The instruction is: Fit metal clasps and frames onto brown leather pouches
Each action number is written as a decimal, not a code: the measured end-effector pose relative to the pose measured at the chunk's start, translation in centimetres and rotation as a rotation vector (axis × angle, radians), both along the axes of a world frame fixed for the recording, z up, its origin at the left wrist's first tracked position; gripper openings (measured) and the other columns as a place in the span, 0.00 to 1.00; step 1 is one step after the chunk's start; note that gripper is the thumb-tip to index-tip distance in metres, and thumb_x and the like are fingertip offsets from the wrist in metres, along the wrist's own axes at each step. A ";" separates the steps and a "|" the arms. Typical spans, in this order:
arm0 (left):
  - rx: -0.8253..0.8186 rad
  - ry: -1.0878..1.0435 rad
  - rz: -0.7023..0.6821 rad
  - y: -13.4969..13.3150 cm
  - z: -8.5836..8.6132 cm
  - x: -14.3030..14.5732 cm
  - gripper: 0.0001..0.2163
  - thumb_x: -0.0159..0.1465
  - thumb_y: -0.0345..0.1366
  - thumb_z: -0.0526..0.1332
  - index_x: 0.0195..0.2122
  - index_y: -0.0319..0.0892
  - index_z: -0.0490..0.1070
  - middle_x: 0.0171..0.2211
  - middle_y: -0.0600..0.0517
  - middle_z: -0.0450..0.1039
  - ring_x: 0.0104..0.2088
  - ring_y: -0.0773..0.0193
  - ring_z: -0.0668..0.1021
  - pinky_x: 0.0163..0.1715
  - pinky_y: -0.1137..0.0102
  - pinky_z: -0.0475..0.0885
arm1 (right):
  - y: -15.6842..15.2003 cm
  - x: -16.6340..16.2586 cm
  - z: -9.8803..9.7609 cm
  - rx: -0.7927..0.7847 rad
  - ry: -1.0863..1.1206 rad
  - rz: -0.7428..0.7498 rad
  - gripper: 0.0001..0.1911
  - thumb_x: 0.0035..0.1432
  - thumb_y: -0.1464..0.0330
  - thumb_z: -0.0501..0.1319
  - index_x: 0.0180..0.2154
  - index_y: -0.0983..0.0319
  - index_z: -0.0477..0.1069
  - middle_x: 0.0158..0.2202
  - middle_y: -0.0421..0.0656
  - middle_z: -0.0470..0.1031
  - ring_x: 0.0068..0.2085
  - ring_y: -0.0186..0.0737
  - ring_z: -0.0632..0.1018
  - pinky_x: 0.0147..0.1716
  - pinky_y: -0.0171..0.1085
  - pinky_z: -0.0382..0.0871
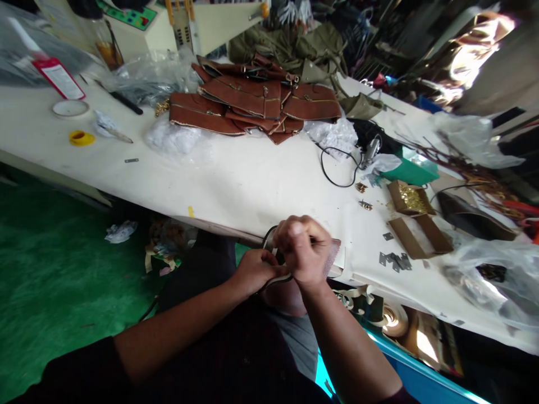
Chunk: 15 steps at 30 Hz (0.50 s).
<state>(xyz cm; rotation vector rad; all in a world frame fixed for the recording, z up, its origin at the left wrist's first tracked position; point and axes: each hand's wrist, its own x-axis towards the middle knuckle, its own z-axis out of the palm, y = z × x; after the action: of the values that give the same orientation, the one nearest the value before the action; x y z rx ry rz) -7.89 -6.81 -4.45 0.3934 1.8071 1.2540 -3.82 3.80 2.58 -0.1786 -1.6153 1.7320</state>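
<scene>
Close to the table's front edge, above my lap, both hands work together. My left hand (259,270) is closed, its thumb and fingers pinching a thin dark strap (278,280) with a pale edge. The strap curves up behind the hands. My right hand (305,247) is curled into a fist just above and right of the left one; whatever lies inside its fingers is hidden. A reddish-brown textured piece (332,257) shows beside the right hand on the table edge.
Brown leather bags (252,101) lie piled on the white table (252,185). To the right are small boxes, one with gold fittings (410,197), and loose metal plates (396,261). A red bottle (59,76) and yellow tape roll (81,138) stand left. Tape rolls (393,320) sit below the edge.
</scene>
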 end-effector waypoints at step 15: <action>0.025 0.080 -0.007 -0.4 -1.8 0.0 0.18 0.52 0.41 0.76 0.24 0.44 0.64 0.24 0.57 0.66 0.27 0.66 0.67 0.28 0.67 0.59 | -0.2 0.3 -1.9 0.049 -0.075 -0.033 0.26 0.74 0.57 0.64 0.24 0.58 0.63 0.21 0.37 0.66 0.22 0.34 0.68 0.24 0.37 0.62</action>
<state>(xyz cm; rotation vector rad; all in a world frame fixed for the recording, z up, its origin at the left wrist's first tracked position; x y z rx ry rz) -7.91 -7.17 -6.28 0.4693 1.8564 1.2734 -3.53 3.59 0.68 -0.2476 -1.6973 1.6768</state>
